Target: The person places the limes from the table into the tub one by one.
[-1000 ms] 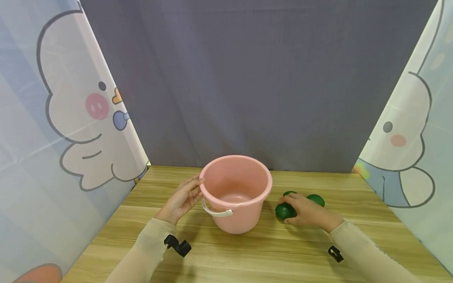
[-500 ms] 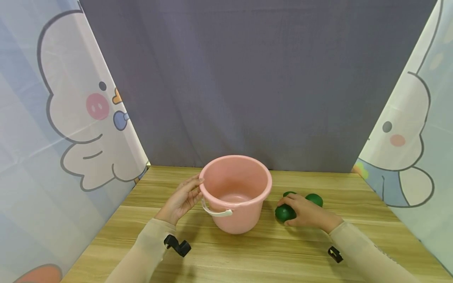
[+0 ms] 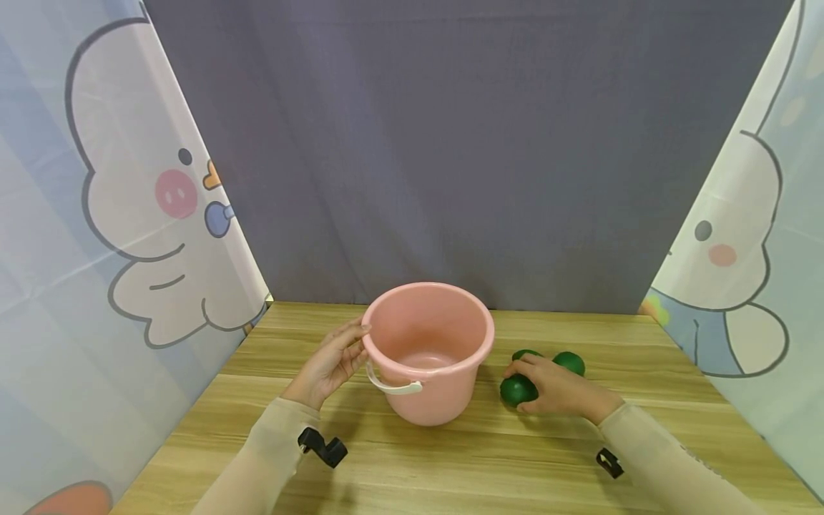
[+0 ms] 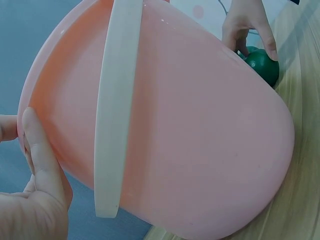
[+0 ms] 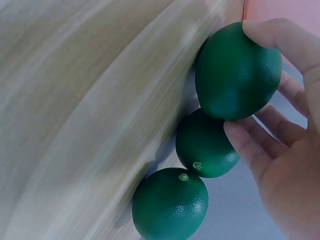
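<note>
A pink plastic bucket (image 3: pixel 434 400) stands upright on the wooden table, its white handle (image 3: pixel 395 388) hanging down at the front left. My left hand (image 3: pixel 330 366) grips the bucket's rim on the left side. To the right of the bucket, my right hand (image 3: pixel 556 384) holds a dark green lime (image 3: pixel 518 390) between thumb and fingers, low at the tabletop. Two more limes lie by that hand: one (image 5: pixel 207 145) against the held lime, the other (image 5: pixel 170 202) farther along. In the head view, the fingers partly cover the limes.
The wooden table (image 3: pixel 450 472) reaches back to a dark grey curtain (image 3: pixel 425 157). Printed cloths with cartoon figures hang along the left side (image 3: pixel 129 286) and the right side (image 3: pixel 740 286).
The lime farthest right has shifted slightly to the left, closer to the others. Both hands and the bucket stay almost where they were.
</note>
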`<state>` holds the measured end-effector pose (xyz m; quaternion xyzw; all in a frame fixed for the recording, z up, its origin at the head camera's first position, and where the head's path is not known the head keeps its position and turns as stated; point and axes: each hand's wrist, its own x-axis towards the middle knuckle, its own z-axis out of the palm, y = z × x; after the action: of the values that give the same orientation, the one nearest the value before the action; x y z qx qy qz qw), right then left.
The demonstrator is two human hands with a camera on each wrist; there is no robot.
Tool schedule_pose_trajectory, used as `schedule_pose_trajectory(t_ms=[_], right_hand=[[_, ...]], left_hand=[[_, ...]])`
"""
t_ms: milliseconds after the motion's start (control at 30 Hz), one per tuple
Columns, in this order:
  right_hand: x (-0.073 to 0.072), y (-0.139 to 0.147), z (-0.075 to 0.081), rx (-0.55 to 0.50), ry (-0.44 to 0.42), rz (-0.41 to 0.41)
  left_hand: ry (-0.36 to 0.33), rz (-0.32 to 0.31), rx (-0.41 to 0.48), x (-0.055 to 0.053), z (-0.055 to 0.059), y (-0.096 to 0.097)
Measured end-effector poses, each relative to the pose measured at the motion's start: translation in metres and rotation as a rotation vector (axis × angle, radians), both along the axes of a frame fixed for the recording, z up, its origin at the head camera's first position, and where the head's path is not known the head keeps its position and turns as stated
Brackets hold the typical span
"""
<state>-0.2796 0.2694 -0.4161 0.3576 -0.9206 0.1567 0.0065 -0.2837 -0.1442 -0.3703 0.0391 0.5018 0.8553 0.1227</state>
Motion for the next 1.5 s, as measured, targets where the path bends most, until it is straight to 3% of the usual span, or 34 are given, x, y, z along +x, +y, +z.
schedule_pose_trajectory(t_ms=[700,1500], right_hand=[[0.0030,0.0006,0.0021,-0.012,0.069,-0.019],[0.0044,-0.0024,0.0062,-0.082,0.155,0.044]], left_hand=[[-0.006,0.005,-0.007,0.0017,0.0008,-0.0005],[-0.013,0.010,0.004,-0.0003,0.0005,-0.0001]])
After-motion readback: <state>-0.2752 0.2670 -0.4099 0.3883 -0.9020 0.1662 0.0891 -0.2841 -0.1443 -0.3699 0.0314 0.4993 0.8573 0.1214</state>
